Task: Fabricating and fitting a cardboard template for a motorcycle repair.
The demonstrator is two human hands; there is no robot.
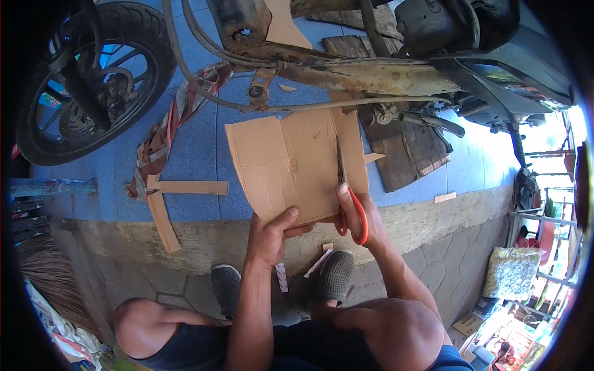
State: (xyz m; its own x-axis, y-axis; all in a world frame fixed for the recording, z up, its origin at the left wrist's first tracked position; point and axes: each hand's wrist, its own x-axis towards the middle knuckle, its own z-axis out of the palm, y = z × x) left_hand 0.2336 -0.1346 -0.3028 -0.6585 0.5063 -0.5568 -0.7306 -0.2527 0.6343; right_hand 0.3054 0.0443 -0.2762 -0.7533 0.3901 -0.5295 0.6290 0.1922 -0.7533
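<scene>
Scissors point(350, 210) mid-cut w/ our right hand point(357, 213) clamped on them; left hand point(270, 238) pinches cardboard point(291, 164) edge. Next, we reckon: keep blades straight, away from us.

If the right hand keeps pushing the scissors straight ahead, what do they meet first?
More of the cardboard sheet that the right hand is cutting with the orange-handled scissors. Beyond its far edge lies the rusty motorbike frame, though depth there is unclear.

head-worn fisheye, looking steeply down, near the lap, single view
</scene>
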